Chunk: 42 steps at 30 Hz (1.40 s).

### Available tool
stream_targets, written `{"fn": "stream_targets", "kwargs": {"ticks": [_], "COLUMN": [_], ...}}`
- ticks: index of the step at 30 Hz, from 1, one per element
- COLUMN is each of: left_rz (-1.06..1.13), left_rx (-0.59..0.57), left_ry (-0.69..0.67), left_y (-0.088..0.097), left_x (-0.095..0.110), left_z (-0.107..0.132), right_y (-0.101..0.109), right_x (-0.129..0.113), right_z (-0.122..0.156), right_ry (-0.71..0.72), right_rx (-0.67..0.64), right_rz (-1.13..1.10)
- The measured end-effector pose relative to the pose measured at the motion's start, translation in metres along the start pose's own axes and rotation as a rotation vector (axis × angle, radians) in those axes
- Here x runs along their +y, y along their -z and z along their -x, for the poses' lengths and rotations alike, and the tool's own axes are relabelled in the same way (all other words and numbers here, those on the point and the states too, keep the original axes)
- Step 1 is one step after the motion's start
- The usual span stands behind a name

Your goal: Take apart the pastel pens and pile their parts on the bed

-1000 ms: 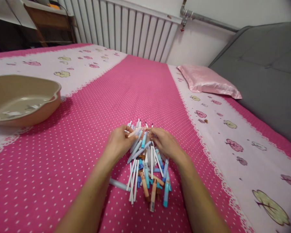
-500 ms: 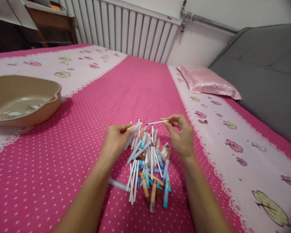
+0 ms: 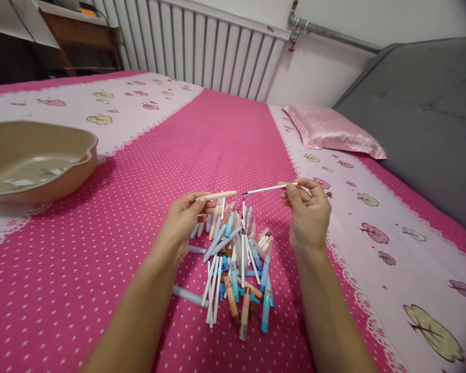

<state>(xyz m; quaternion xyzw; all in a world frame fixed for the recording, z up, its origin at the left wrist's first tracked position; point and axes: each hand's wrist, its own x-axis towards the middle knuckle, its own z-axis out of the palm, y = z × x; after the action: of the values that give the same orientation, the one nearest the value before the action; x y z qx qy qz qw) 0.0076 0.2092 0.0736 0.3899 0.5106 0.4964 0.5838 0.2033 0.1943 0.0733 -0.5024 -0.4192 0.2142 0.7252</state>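
Note:
A pile of pens and refills (image 3: 236, 264) in white, blue and peach lies on the pink dotted bedspread (image 3: 101, 269) in front of me. My left hand (image 3: 180, 223) pinches a peach pen barrel (image 3: 216, 196) held level above the pile. My right hand (image 3: 308, 212) pinches a thin white refill (image 3: 267, 188) by its far end, its dark tip pointing left toward the barrel's open end. A small gap separates the refill tip from the barrel.
A beige plastic basin (image 3: 34, 160) with a few scraps inside sits at the left on the bed. A pink satin pillow (image 3: 332, 132) lies at the back right beside a grey headboard (image 3: 423, 119). A white radiator (image 3: 202, 46) stands behind the bed.
Both hands rose out of the pile. My right hand pulled the white refill out to the right; my left hand kept the peach barrel, so the two parts came apart.

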Motion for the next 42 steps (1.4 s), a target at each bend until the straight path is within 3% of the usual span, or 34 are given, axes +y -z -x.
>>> {"fn": "stream_targets", "kwargs": {"ticks": [9, 19, 24, 28, 36, 42], "left_rz": [0.042, 0.086, 0.069, -0.079, -0.179, -0.232], "left_rx": [-0.028, -0.053, -0.239, -0.389, -0.517, -0.475], "left_ry": [0.044, 0.107, 0.141, 0.121, 0.087, 0.037], "left_y": [0.000, -0.002, 0.002, 0.003, -0.005, -0.005], "left_x": [-0.001, 0.004, 0.001, 0.000, 0.005, 0.005], "left_z": [0.000, 0.004, 0.004, 0.007, 0.015, 0.017], "right_y": [0.000, -0.003, -0.006, -0.007, -0.014, -0.016], "right_x": [-0.002, -0.005, -0.006, -0.006, -0.004, -0.008], "right_z": [-0.001, 0.002, 0.005, 0.007, 0.018, 0.023], "right_ry": [-0.070, -0.133, -0.176, -0.187, -0.144, -0.044], "right_rx": [0.043, 0.006, -0.047, -0.083, -0.282, -0.473], "right_rz": [-0.057, -0.141, -0.186, -0.171, -0.027, 0.109]}}
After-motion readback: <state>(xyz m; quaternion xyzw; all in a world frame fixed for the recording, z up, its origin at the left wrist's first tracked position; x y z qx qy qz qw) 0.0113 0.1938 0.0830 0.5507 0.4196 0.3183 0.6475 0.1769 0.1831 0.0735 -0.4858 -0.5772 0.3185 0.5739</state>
